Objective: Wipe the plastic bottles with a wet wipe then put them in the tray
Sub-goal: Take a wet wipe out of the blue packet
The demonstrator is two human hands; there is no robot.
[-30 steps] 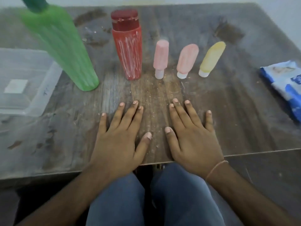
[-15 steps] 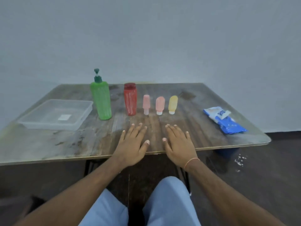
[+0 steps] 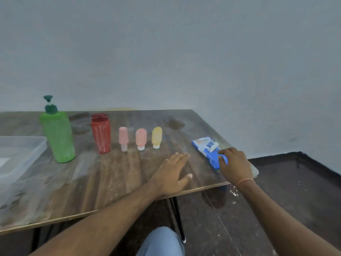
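Five dusty bottles stand in a row on the wooden table (image 3: pixel 110 182): a green pump bottle (image 3: pixel 58 135), a red bottle (image 3: pixel 101 133), a pink tube (image 3: pixel 123 138), a second pink tube (image 3: pixel 141 138) and a yellow tube (image 3: pixel 156 137). The blue and white wet wipe pack (image 3: pixel 207 149) lies at the table's right side. My right hand (image 3: pixel 234 166) rests on the pack's near end with fingers curled over it. My left hand (image 3: pixel 172 173) lies flat on the table just left of the pack. The clear plastic tray (image 3: pixel 39 146) sits at the far left, partly cut off.
A grey wall runs behind the table. The table's right corner ends just past the pack, with dark floor beyond and below. My knee in light blue trousers shows under the near edge.
Both hands have moved right from the middle of the table. My right hand has reached the wipe pack and my left hand has followed beside it. The view has turned right.
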